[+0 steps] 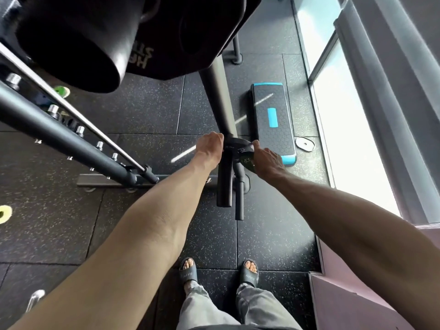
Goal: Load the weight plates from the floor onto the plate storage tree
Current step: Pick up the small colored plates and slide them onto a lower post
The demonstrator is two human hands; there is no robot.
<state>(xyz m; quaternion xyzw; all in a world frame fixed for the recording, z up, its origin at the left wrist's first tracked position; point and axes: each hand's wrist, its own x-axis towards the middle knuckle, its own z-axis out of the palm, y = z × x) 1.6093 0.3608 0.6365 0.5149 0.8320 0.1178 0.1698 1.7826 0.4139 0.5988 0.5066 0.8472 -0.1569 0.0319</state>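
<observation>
A small black weight plate (238,148) sits edge-on around a low peg (225,182) of the plate storage tree, close to the grey upright post (217,98). My left hand (209,148) grips the plate's left edge with curled fingers. My right hand (266,160) holds its right side, thumb on the upper rim. Large black plates (114,36) hang on the tree's upper pegs, filling the top of the view. A second thin peg (239,201) points toward me below the plate.
A black and blue aerobic step (273,120) lies on the rubber floor right of the post, with a small silver plate (305,144) beside it. A slanted rack bar (64,134) crosses the left. A yellow-green plate (4,213) lies far left. My sandalled feet (219,272) stand below. A window wall (357,139) runs right.
</observation>
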